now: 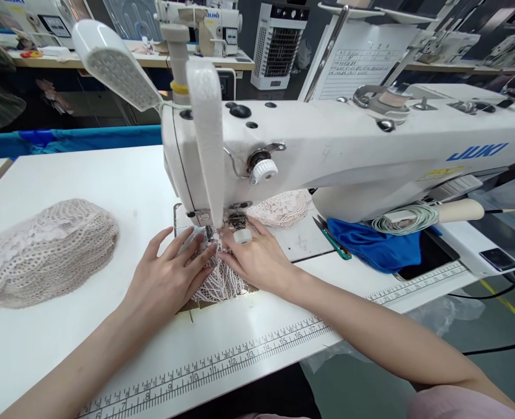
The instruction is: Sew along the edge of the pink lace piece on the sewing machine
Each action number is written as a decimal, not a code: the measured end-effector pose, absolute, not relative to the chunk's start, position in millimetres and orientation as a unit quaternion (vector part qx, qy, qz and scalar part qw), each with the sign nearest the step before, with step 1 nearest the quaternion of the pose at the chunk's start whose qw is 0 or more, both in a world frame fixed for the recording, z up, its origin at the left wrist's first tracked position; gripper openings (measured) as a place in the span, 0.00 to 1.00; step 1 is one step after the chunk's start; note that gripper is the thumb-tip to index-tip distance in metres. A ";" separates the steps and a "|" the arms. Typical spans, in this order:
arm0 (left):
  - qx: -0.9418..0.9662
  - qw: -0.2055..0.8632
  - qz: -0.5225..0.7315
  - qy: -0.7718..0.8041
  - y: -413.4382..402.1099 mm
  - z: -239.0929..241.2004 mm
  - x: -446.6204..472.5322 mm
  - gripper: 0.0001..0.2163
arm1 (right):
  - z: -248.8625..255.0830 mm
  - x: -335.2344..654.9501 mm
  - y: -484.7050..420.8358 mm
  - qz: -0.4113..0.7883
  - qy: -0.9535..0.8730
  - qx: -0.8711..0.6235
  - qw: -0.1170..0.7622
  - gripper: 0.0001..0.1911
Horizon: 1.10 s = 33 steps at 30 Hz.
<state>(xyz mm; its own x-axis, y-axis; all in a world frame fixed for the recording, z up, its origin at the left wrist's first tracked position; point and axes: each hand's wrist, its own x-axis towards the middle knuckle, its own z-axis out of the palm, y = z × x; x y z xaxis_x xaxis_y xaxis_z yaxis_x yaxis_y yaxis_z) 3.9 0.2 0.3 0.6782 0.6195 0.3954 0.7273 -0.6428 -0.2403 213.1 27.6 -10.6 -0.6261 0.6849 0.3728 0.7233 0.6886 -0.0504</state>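
Under the needle area of a white sewing machine (348, 139) lies a piece of pale lace (224, 282) with a branching pattern. My left hand (167, 273) rests on the left side of this lace, fingers spread and stretched toward the presser foot (209, 233). From the right, my right hand (259, 256) lies on the same lace, its fingers extended close beside the foot; the machine's parts partly cover the fingertips. Another lace piece (283, 208) shows behind my right hand, under the machine arm. The needle tip is too small to make out.
A stack of lace pieces (52, 253) sits at left. On the right are green-handled snips (336, 241), a blue cloth (375, 241), a coil of cord (408, 218) and a dark phone (436, 256). A printed ruler (213, 369) runs along the table's front edge.
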 end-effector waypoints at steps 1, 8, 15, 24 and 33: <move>-0.895 0.195 -0.141 -0.376 1.0 -0.2 3.6 0.15 | -10.7 213.1 28.0 -0.053 -0.900 -0.391 0.184 0.14; -0.890 0.199 -0.151 -0.381 4.5 -0.8 4.4 0.15 | -9.7 213.4 28.5 -0.059 -0.901 -0.388 0.187 0.13; -0.929 0.146 -0.198 -0.276 -8.5 6.2 -0.2 0.17 | -0.9 223.0 20.1 -0.040 -0.930 -0.276 0.240 0.12; -0.912 0.083 -0.241 -0.320 -8.8 0.4 4.1 0.07 | -5.9 222.6 17.9 -0.062 -0.925 -0.265 0.266 0.11; -0.913 0.191 -0.186 -0.310 -14.7 -3.3 4.6 0.14 | -10.2 222.1 19.0 -0.089 -0.922 -0.214 0.309 0.16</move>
<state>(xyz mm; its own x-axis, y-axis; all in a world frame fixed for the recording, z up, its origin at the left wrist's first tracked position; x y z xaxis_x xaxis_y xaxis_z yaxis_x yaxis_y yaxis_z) 4.6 -14.7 -3.3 0.7388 0.4940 0.4584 0.6362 -0.7356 -0.2326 222.1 19.0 -10.2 -0.7173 0.3391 0.6086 0.4491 0.8929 0.0318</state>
